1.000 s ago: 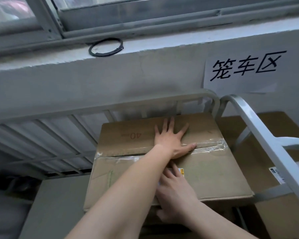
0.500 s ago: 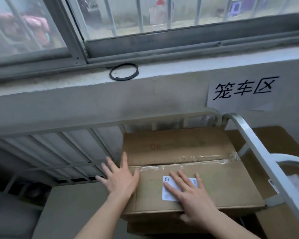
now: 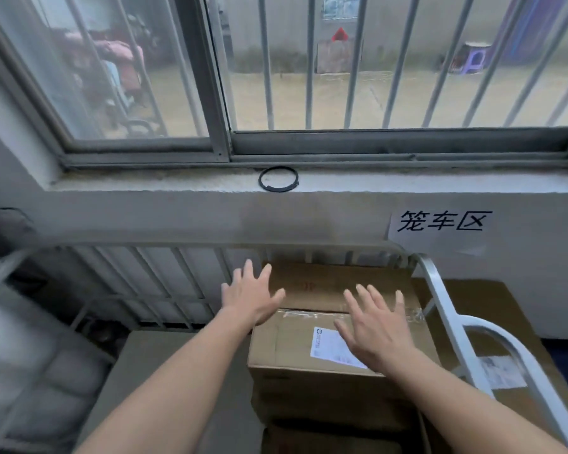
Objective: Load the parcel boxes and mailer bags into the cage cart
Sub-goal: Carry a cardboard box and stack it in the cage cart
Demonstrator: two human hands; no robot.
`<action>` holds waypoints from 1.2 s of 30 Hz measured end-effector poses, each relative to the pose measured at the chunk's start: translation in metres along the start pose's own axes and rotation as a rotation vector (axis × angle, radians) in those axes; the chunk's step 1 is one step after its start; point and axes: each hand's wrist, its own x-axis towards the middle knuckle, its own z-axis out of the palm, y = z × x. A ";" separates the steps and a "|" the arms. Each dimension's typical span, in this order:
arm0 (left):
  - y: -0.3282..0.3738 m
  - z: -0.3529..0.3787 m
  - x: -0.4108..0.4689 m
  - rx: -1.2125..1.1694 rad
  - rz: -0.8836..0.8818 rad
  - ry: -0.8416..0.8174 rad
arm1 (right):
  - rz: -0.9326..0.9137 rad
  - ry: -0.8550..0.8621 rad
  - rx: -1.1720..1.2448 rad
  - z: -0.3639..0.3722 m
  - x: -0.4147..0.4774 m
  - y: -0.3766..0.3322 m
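- Your left hand is spread flat, fingers straight, over the far left corner of the top cardboard box. It grips nothing.
- Your right hand is likewise flat and splayed over the box's right half, just beside the white shipping label. It holds nothing either. Whether the palms press on the cardboard or hover just above it cannot be told from this view.
- The box sits inside the cage cart, in its far right corner. It lies close to the barred back rail and the white side rail, on top of a lower box.
- Flat palms on the lid suit squaring a stack, I think: pushing down and sideways seats the box flush over the one beneath so it won't slide.
- The corner spot looks deliberate, since two rails brace the stack and the left of the cart is kept free for more parcels.
- A grey flat surface lies to the left in the cart; whether it is a mailer bag or the cart floor is unclear.
- Another labelled box lies to the right, beyond the side rail.
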 end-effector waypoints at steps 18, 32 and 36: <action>0.093 -0.196 -0.237 -0.298 -0.018 0.205 | -0.046 0.166 -0.088 -0.212 -0.190 0.163; 0.114 -0.230 -0.379 -0.106 -0.122 0.284 | -0.167 0.273 0.002 -0.267 -0.292 0.169; 0.111 -0.219 -0.396 0.063 -0.156 0.250 | -0.145 0.269 -0.007 -0.262 -0.310 0.159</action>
